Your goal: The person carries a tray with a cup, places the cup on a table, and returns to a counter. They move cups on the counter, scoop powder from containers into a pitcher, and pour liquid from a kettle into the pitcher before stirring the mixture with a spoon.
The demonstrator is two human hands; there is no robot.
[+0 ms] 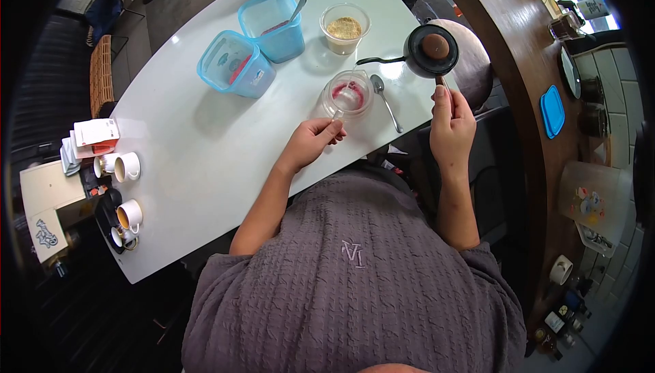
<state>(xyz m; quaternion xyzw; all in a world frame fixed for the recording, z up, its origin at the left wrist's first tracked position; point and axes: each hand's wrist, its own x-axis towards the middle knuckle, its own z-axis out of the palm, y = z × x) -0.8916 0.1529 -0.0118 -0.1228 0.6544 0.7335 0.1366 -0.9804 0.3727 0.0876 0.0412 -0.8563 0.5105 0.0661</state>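
Observation:
My right hand (453,115) is closed around the handle of a black gooseneck kettle (418,52) with a brown lid knob. The kettle is raised at the table's right edge, its thin spout reaching left above a clear glass pot (347,91). A thin stream seems to fall from the spout into the pot, where red bits lie in clear liquid. Pinched between the fingers of my left hand (315,142) is the glass pot's handle. A metal spoon (387,103) lies on the table just right of the pot.
Two blue plastic containers (232,73) with red contents stand at the back left of the white table (205,148), one with a spoon handle sticking out. Behind the pot is a clear tub (344,31) of yellowish crumbs. Several white cups (127,167) line the left end. A wooden counter (525,93) runs along the right.

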